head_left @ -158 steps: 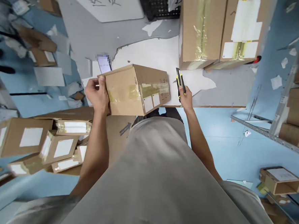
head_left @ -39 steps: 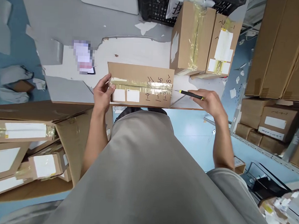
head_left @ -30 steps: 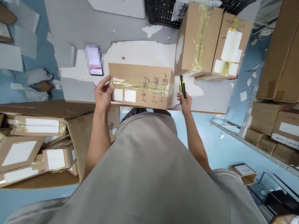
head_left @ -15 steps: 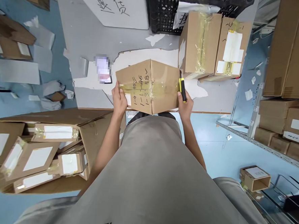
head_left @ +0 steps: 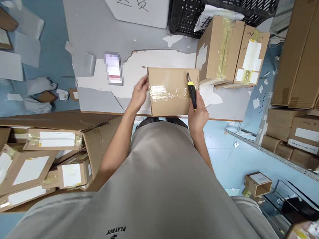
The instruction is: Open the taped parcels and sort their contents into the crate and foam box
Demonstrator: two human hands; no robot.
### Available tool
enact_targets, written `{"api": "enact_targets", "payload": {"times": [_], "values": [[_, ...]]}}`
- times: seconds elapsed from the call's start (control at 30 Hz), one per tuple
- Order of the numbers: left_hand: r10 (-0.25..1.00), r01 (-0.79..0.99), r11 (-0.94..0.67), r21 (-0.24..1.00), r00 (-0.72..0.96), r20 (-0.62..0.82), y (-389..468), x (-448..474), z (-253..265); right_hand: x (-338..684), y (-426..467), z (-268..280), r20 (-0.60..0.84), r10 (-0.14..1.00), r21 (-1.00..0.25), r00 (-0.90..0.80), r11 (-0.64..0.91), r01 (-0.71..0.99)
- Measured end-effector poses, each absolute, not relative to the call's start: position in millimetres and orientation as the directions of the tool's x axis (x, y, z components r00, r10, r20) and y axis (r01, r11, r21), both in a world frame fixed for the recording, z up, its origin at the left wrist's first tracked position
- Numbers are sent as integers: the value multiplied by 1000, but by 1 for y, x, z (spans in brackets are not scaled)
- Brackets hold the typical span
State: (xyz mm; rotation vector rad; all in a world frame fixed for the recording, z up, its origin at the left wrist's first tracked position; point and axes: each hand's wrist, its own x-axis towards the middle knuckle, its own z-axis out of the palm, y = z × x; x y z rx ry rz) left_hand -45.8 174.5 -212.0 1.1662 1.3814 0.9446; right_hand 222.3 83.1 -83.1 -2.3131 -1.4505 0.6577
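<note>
A taped cardboard box (head_left: 167,105) lies near the front edge of the worktable, its plain side with clear tape facing up. My left hand (head_left: 139,95) is at the box's left side, its bent fingers against that edge. In my right hand (head_left: 199,114) is a black and yellow utility knife (head_left: 192,94), held over the box's right end with the blade pointing away from me. My right fingers are closed around the handle, and part of that hand rests by the box's right edge.
Two taped cartons (head_left: 224,51) stand at the back right, before a black plastic crate (head_left: 186,14). A white bin (head_left: 144,10) sits at the back, a blurred phone (head_left: 114,69) on the left. Below left, a large carton (head_left: 101,134) holds several parcels. Shelved boxes (head_left: 307,132) line the right.
The box has been turned so its handwritten side no longer shows and the plain taped side faces up. The knife has swung over the box's top. My left hand has shifted to the right.
</note>
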Motion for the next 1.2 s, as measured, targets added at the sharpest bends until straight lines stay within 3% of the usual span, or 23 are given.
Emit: {"api": "enact_targets", "payload": {"times": [0.2,0.4,0.67,1.03,1.2], "values": [[979,74,101,992,172,-113,222,-58,-148,223,87,-82,-153,924,-539,350,-375,754],[971,98,88,991,213,-108,230,-55,-141,214,77,-56,-79,921,-448,381,-374,812],[956,-19,140,990,263,-130,226,-53,-142,127,47,-8,-339,929,-592,151,-335,733],[952,-22,124,992,284,-113,230,-56,-153,82,40,3,-435,883,-445,177,-382,810],[954,-18,114,993,280,-105,228,-53,-157,62,51,14,-474,848,-285,236,-401,871]]}}
